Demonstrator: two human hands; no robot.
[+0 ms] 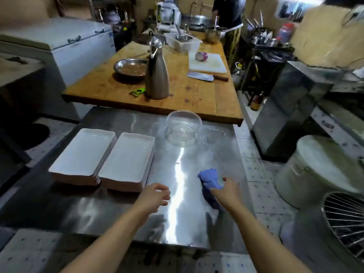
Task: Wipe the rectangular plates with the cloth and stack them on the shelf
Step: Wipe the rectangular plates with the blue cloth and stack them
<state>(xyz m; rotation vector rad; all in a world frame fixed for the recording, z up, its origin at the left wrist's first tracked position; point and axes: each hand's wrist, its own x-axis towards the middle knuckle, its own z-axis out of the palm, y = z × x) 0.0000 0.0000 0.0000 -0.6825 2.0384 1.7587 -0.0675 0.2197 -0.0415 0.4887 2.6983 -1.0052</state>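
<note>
Two stacks of white rectangular plates stand side by side on the left of the steel table (122,217): the left stack (83,154) and the right stack (128,158). A crumpled blue cloth (209,179) lies on the table to the right. My right hand (226,191) reaches over the cloth with spread fingers, touching or just above it. My left hand (154,196) hovers near the front corner of the right stack, fingers loosely curled and holding nothing.
A clear glass bowl (184,127) sits at the back of the steel table. Behind is a wooden table (197,95) with a metal flask (156,75), cleaver, cutting board and pan. A person stands at the far end. A large metal pot (323,170) stands on the floor at the right.
</note>
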